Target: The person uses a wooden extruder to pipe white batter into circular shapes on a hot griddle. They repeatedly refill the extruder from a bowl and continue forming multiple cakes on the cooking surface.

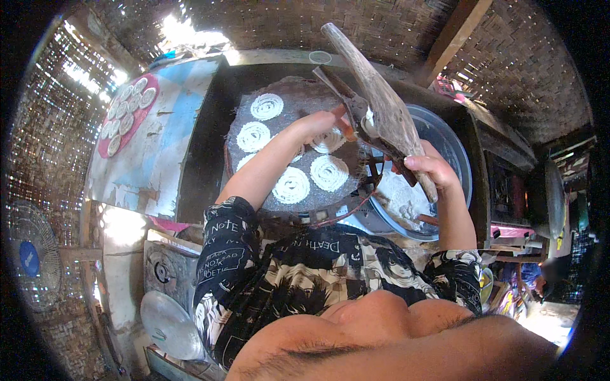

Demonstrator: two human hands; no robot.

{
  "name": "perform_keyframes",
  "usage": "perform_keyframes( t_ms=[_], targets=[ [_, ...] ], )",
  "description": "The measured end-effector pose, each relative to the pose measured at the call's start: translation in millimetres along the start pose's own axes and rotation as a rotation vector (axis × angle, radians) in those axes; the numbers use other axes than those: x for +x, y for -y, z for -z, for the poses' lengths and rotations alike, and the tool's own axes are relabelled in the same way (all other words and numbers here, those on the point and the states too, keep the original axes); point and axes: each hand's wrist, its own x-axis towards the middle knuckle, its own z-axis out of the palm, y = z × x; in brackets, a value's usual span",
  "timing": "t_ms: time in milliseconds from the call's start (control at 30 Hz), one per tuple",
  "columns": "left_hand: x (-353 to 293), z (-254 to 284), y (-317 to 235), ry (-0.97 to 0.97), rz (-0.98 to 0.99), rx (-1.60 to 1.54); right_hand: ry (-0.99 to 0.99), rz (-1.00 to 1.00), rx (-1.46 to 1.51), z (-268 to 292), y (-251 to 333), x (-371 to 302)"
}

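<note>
A wooden press made of a pale, thick lever and a darker slotted piece tilts over the work surface. My right hand is wrapped round its lower right end. Beside the dark wood, my left hand has its fingers curled downward above a white dough spiral; what they pinch is hidden. White dough shows between the press's two parts. More coiled spirals, such as this one, lie on a dark, rough-surfaced round sheet under my left forearm.
Right of the sheet stands a blue-grey basin holding white dough or flour. A pink round tray of spirals lies on a worn blue-and-white board at left. Below are a stove and metal lid; a fan stands far left.
</note>
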Motion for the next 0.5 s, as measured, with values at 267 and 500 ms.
perform_keyframes(
  t_ms=[267,500],
  targets=[
    [38.8,9.2,36.7,-0.028,-0.025,0.114,-0.138,0.057,0.112,4.4,-15.5,0.8],
    [12.6,-2.2,12.4,-0.286,-0.029,0.653,-0.196,0.086,0.271,4.6,-23.8,-12.4]
  ],
)
